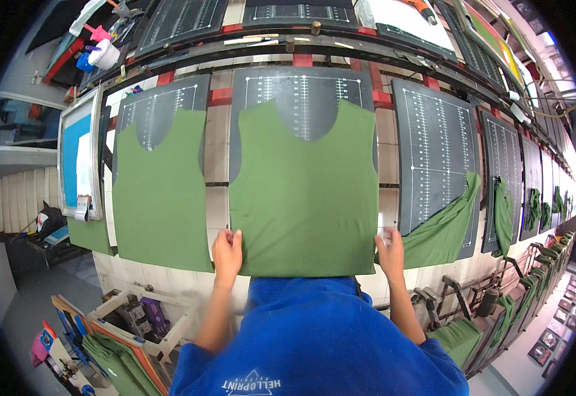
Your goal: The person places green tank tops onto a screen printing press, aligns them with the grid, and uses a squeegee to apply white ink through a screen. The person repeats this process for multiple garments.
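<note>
A green cut shirt panel, with a scooped neckline and curved armholes, lies spread on the dark printing board in front of me. The board has white ruled scales, which show through the neck opening. At the panel's lower left edge, my left hand is closed, with thumb and fingers pinching the fabric's side. Opposite it, my right hand pinches the lower right edge, fingers closed. The panel's hem hangs close to my body and looks nearly straight. Small creases run along its lower left part.
On the left board lies another flat green panel. The right board carries a bunched green cloth; further boards with crumpled green pieces continue right. A framed screen stands at far left. Dark rails run behind the boards.
</note>
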Motion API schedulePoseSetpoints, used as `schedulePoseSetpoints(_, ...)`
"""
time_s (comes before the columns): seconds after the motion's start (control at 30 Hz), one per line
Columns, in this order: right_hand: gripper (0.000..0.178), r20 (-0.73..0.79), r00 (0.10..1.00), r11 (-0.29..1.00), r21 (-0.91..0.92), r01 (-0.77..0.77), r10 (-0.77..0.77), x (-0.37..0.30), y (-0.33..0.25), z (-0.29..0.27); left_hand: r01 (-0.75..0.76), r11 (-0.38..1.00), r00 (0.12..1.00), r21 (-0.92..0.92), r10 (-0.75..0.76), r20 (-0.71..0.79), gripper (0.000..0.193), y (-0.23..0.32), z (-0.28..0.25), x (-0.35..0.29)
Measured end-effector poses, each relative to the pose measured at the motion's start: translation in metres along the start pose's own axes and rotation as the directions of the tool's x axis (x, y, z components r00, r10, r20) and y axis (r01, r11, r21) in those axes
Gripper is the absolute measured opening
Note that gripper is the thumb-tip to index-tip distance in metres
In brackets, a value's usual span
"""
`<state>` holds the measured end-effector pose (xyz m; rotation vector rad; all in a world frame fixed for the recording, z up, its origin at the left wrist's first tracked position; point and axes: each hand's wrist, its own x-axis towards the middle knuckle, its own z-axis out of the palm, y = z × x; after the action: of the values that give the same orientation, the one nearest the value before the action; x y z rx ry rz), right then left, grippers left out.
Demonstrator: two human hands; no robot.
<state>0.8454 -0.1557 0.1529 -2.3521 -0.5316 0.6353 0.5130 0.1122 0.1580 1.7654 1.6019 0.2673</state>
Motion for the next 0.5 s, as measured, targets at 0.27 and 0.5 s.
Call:
schedulePoseSetpoints(0.27, 0.074, 0.551, 0.452, 0.36, -0.275, 0.892, -0.701, 0.066, -0.126, 0.088, -0.103, 0.995, 0.985, -0.012, 0.101, -0.141, 0.037, 0.04, 0.022, 0.084)
schedulePoseSetpoints(0.5, 0.081, 0.458, 0.542, 0.422, -0.345, 0.839, -0.705, 0.078, -0.163, 0.149, -0.162, 0.985, 0.981, -0.062, 0.153, -0.122, 0.025, 0.033, 0.015, 0.094)
